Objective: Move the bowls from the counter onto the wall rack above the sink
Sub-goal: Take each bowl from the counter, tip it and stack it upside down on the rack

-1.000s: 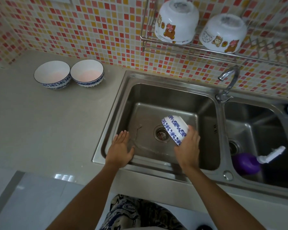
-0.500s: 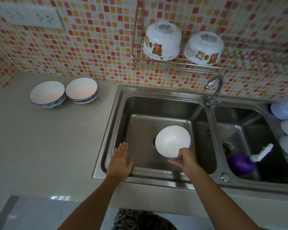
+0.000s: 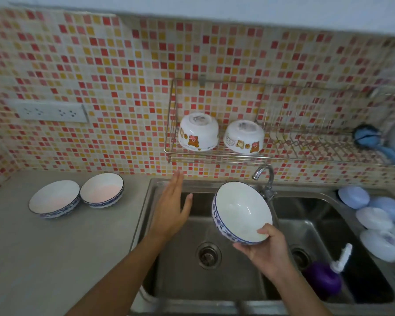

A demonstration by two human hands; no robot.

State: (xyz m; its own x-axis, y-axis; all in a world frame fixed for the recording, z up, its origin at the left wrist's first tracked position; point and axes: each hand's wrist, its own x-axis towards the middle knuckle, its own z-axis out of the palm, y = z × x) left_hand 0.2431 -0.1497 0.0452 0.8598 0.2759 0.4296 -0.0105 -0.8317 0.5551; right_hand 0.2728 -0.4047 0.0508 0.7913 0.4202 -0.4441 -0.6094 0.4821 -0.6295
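My right hand (image 3: 266, 252) grips the near rim of a blue-patterned white bowl (image 3: 238, 209), held tilted with its inside facing me above the left sink basin, just below the tap. My left hand (image 3: 172, 208) hovers flat and empty over the basin's left side, fingers pointing at the wall. Two matching bowls (image 3: 54, 199) (image 3: 102, 190) stand upright side by side on the counter at the left. The wire wall rack (image 3: 306, 156) hangs above the sink, carrying two upturned white bowls with bear pictures (image 3: 197, 131) (image 3: 244, 136) at its left end.
The tap (image 3: 263, 176) stands right behind the held bowl. A purple bottle (image 3: 324, 279) lies in the right basin (image 3: 374, 281). Several pale lids or dishes (image 3: 374, 217) sit on the right edge. A blue brush (image 3: 372, 140) lies at the rack's right end. A socket strip (image 3: 48, 112) is on the wall.
My right hand has turned the bowl's inside toward me and lifted it from low in the basin up to tap height. My left hand left the sink's front edge and rose toward the wall.
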